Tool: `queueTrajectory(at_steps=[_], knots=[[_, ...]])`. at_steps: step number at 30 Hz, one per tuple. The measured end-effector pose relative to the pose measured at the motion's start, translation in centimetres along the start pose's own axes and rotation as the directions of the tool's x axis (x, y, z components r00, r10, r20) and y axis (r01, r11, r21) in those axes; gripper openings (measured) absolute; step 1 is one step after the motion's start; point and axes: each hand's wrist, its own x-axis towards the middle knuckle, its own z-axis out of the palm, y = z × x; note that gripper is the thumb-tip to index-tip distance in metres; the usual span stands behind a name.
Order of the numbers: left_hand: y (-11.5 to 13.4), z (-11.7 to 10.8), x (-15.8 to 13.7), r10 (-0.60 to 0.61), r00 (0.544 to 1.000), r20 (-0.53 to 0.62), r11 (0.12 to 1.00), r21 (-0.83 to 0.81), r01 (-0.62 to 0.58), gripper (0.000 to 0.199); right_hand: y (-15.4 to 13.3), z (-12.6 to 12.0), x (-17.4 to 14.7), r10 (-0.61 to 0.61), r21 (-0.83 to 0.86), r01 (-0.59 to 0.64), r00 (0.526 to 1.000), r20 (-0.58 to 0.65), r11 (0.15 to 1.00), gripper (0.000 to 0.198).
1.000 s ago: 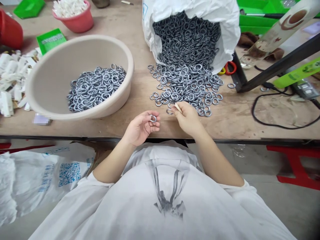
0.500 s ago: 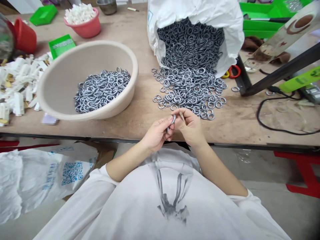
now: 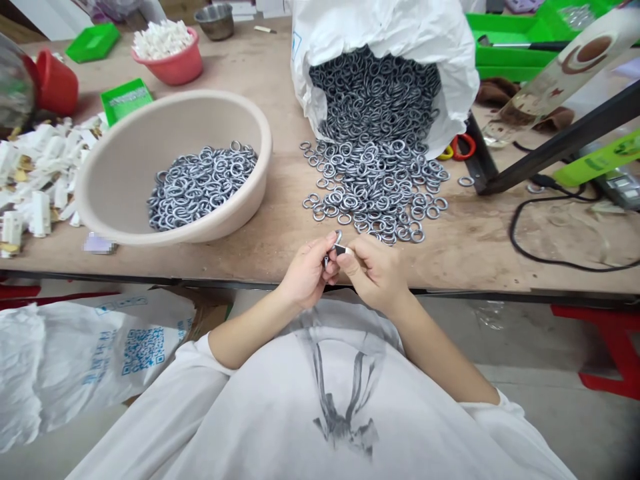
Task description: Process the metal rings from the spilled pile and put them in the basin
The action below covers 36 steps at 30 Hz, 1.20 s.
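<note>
My left hand (image 3: 309,270) pinches a grey ring (image 3: 339,236) between thumb and fingers, close to the table's front edge. Pressed up to that ring is a small thin flat piece (image 3: 341,249), dark on its visible face, gripped in my right hand (image 3: 376,272); most of it is hidden by the fingers. Just beyond both hands lies a loose heap of grey rings (image 3: 375,187). It spills from a white sack (image 3: 457,87) lying open toward me. To the left, a large beige basin (image 3: 115,160) contains many similar rings.
White plastic pieces (image 3: 43,167) are piled at the far left. Green trays (image 3: 127,100) and a red bowl (image 3: 170,67) stand behind the basin. On the right are a black metal bar (image 3: 550,143), a black cable (image 3: 515,233) and red-handled scissors (image 3: 464,147).
My right hand has turned and moved slightly down, bringing the flat piece against the ring. The left hand still holds the ring, a little further left. The view has shifted slightly.
</note>
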Motion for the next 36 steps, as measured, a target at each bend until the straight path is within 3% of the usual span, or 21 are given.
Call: queueTrajectory(at_steps=[4,12,16,18,20,24,28,30,32,34,36], knots=[[-0.3,0.1,-0.1,0.032,0.999,0.022,0.999,0.002,-0.032,0.052,0.0,-0.1,-0.2,0.003,-0.047,-0.001,0.999,0.047,0.999,0.038],[0.0,-0.1,-0.1,0.001,1.000,0.011,1.000,-0.001,-0.001,0.048,0.2,0.3,-0.1,0.076,0.058,-0.082,0.991,0.109,0.995,0.044],[0.2,-0.2,-0.5,-0.014,0.999,0.048,1.000,0.007,0.013,0.049,2.0,0.4,0.7,0.269,0.033,-0.268,0.963,-0.020,0.963,0.049],[0.4,-0.5,-0.8,-0.014,0.997,0.076,1.000,0.013,0.013,0.049,3.3,0.2,1.7,0.402,-0.066,-0.411,0.909,-0.112,0.909,0.050],[0.7,-1.1,-0.9,-0.008,0.998,0.066,1.000,0.000,0.008,0.047,4.2,0.1,2.9,0.447,-0.262,-0.455,0.890,-0.093,0.851,0.044],[1.5,-2.9,-0.5,0.003,0.999,0.037,1.000,-0.027,-0.002,0.033,4.5,1.0,4.9,0.493,-0.630,-0.342,0.866,0.077,0.698,0.026],[1.9,-4.3,-0.2,-0.011,1.000,-0.012,0.999,-0.048,0.010,0.031,4.5,1.8,5.7,0.485,-0.698,-0.261,0.863,0.141,0.667,0.017],[2.0,-4.4,0.0,-0.042,0.997,-0.067,0.996,-0.084,0.037,0.023,4.6,1.8,5.6,0.451,-0.638,-0.273,0.883,0.130,0.720,0.013],[2.0,-4.2,0.2,-0.093,0.990,-0.106,0.989,-0.123,0.080,0.015,4.3,1.5,5.1,0.421,-0.457,-0.331,0.900,0.109,0.826,0.010],[2.0,-3.7,0.5,-0.113,0.986,-0.120,0.986,-0.137,0.097,0.021,3.6,1.4,4.4,0.401,-0.101,-0.390,0.906,0.133,0.915,0.019],[1.6,-3.1,0.8,-0.059,0.992,-0.116,0.994,-0.100,0.047,0.032,2.7,1.6,3.7,0.384,0.285,-0.422,0.905,0.183,0.861,0.033]])
